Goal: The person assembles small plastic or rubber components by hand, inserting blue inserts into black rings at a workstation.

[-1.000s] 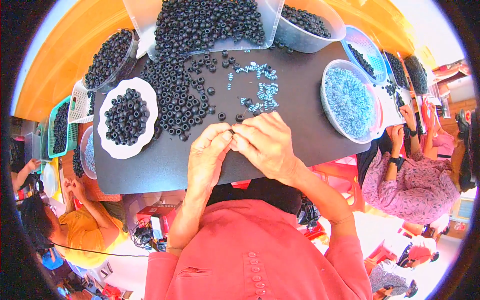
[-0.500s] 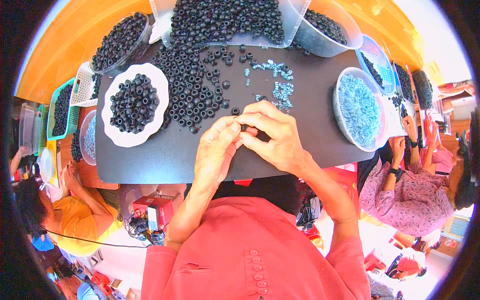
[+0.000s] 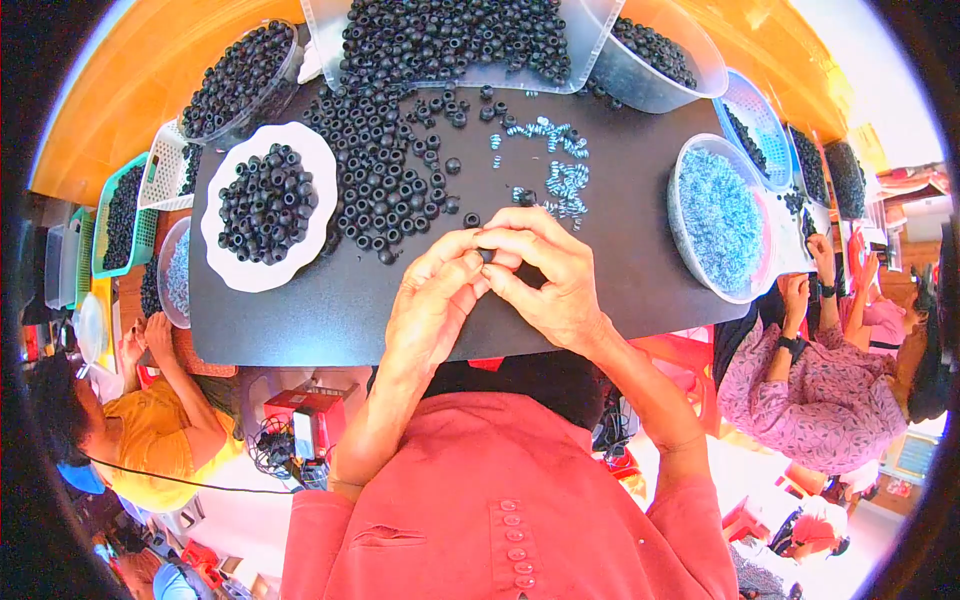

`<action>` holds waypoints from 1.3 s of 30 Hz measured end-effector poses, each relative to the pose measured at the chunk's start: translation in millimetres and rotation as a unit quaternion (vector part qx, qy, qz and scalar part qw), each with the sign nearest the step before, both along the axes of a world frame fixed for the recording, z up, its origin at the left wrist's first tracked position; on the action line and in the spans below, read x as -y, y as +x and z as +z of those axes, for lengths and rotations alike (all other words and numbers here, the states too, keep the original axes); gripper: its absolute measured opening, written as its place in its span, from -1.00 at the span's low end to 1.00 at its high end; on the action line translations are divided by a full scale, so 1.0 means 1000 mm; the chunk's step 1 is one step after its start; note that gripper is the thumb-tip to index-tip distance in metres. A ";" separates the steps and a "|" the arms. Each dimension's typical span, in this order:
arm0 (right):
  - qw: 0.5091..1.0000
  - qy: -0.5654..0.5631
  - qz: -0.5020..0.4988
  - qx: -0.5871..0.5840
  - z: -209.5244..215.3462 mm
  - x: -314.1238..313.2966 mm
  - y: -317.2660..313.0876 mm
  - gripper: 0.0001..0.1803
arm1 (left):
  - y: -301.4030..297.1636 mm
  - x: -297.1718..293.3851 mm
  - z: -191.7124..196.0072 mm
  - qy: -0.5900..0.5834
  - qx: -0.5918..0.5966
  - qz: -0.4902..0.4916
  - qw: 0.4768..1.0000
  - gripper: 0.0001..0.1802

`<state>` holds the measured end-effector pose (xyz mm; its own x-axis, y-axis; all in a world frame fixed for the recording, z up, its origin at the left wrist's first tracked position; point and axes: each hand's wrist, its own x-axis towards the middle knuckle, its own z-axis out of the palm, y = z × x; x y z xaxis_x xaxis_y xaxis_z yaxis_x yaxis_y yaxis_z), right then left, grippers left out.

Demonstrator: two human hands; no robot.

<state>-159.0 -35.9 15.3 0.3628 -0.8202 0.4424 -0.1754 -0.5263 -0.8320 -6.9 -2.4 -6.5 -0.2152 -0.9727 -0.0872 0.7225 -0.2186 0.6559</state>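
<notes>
A small black bead [image 3: 487, 256] sits pinched between the closed fingers of left hand [image 3: 432, 305] and right hand [image 3: 545, 278].

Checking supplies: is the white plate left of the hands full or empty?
Partly full: the white plate holds a heap of black rings at its middle, with bare white rim all around.

Both hands meet over the near edge of a black tray [image 3: 300, 320]: the left hand [image 3: 432, 300] and right hand [image 3: 545, 275] pinch one small black ring [image 3: 487, 255] between their fingertips. Just beyond them lies a loose heap of black rings [image 3: 385, 185] and a scatter of small silvery springs [image 3: 560, 165]. A white plate [image 3: 232, 272] of rings sits to the left, a clear bowl of springs [image 3: 720, 215] to the right, and a clear tub of rings [image 3: 455, 40] at the far edge.
</notes>
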 end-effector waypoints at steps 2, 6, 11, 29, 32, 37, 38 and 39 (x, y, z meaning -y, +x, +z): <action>1.000 -0.002 -0.010 -0.003 0.000 -0.002 0.001 -0.65 | 0.000 -0.001 -0.001 0.009 -0.022 -0.005 1.000 -0.74; 0.997 -0.050 -0.058 -0.033 -0.002 -0.005 0.001 -0.64 | -0.005 -0.001 0.003 0.002 -0.006 0.000 1.000 -0.75; 0.985 -0.121 -0.086 -0.084 0.002 -0.003 -0.001 -0.66 | -0.008 -0.004 0.006 0.021 0.038 0.068 0.997 -0.73; 0.991 -0.082 -0.057 -0.094 0.011 0.011 -0.005 -0.90 | -0.007 -0.004 0.008 0.008 0.067 0.106 0.992 -0.80; 0.985 -0.070 -0.082 -0.136 0.015 0.044 -0.007 -0.91 | -0.006 -0.004 0.006 0.029 0.036 0.085 0.995 -0.81; 0.942 -0.078 -0.080 -0.316 0.011 0.091 -0.001 -0.83 | -0.005 -0.002 0.007 0.022 0.038 0.073 0.996 -0.83; 0.942 -0.079 -0.080 -0.317 0.009 0.094 0.001 -0.83 | -0.005 -0.002 0.007 0.017 0.026 0.071 0.997 -0.85; 0.926 -0.101 -0.081 -0.355 0.009 0.095 0.007 -0.82 | -0.005 -0.002 0.007 0.017 0.026 0.073 0.997 -0.85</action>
<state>-152.4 -131.1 23.9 0.4998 -0.8159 0.2907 -0.7309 -0.5774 -0.3638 -11.4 -0.7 0.1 -0.0652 -0.9895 -0.1290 0.7131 -0.1366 0.6876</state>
